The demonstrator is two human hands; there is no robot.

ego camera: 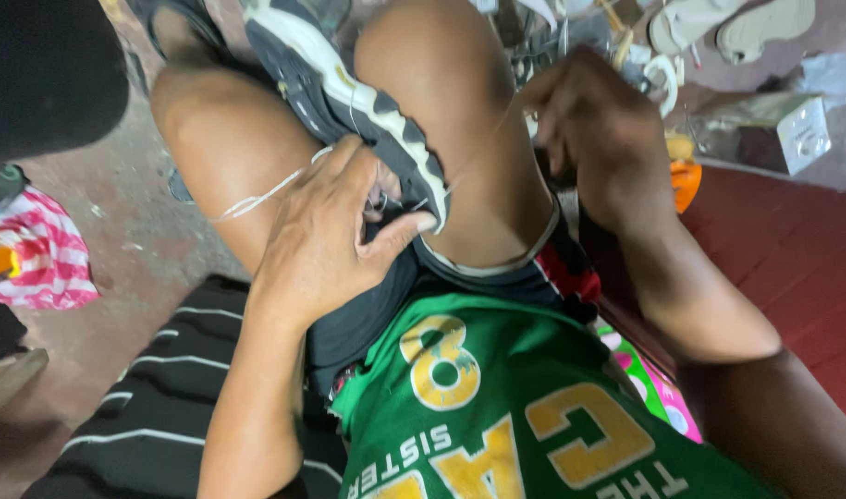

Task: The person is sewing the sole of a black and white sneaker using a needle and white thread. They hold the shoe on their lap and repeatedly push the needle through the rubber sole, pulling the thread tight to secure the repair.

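The dark sneaker (349, 102) with its white sole lay wedged between the person's bare knees, sole edge turned upward. The left hand (326, 236) gripped its heel end, fingers curled over the rim and thumb pressed against the sole. A pale thread (257, 199) ran across that wrist toward the left thigh. The right hand (594, 139) was raised beside the right knee, closed (whether on anything, I couldn't tell). Shoe soles (733, 23) lay on the floor beyond.

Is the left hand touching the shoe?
Touching. The head view shows the left hand pressed on the heel end of the black-and-white shoe, thumb lying on its sole edge, with no gap between them.
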